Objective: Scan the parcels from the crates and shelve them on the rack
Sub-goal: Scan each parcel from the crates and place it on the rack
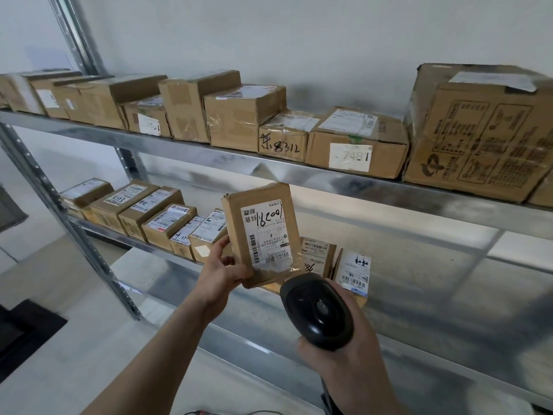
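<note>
My left hand (220,266) grips a small flat cardboard parcel (263,232) by its lower left corner and holds it upright in front of the rack's lower shelf. Its white shipping label with handwritten digits and barcodes faces me. My right hand (344,345) grips a black handheld barcode scanner (317,310) just below and right of the parcel, its head pointing up towards the label. The crates are out of view.
A metal rack (389,187) fills the view. The upper shelf carries a row of cardboard boxes, with a large printed one (481,136) at the right. Several small parcels (143,214) line the lower shelf's left half; bare shelf (449,280) lies to the right.
</note>
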A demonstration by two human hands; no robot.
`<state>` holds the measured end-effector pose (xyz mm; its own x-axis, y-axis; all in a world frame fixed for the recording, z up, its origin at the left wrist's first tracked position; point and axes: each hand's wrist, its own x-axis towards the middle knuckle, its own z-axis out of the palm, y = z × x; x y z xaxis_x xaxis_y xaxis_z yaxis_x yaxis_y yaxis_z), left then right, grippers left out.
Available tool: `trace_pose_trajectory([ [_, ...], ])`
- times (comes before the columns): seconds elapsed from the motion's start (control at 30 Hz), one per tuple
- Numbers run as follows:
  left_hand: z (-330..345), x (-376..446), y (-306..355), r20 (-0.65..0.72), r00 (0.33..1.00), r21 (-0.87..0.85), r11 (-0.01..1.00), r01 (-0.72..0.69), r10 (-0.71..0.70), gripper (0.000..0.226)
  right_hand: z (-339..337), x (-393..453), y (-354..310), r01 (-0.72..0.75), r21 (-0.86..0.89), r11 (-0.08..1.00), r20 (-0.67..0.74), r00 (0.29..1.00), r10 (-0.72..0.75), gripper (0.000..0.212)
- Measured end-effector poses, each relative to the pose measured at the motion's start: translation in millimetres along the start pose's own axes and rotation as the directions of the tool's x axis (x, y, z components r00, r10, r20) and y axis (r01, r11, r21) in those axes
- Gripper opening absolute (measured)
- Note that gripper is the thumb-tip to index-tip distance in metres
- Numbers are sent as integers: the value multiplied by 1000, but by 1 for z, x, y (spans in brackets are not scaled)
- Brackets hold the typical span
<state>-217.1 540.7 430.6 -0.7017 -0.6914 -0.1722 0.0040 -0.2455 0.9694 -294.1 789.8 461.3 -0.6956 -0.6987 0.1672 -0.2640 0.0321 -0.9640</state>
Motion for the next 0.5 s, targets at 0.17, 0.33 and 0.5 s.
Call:
trace_pose_trajectory([
  [0.17,-10,4,2,5,1000,-4,1000,-19,19,112,15,2,-3,-11,3,1000,26,1000,10,74],
  [0.33,-18,5,5,27,999,11,1000,-26,26,102,30,3,-4,-30,2,1000,45,999,30,78],
  [0.5,-30,9,3,31,999,26,999,-32,31,96,40,3,-7,-51,-16,999,39,998,51,76],
])
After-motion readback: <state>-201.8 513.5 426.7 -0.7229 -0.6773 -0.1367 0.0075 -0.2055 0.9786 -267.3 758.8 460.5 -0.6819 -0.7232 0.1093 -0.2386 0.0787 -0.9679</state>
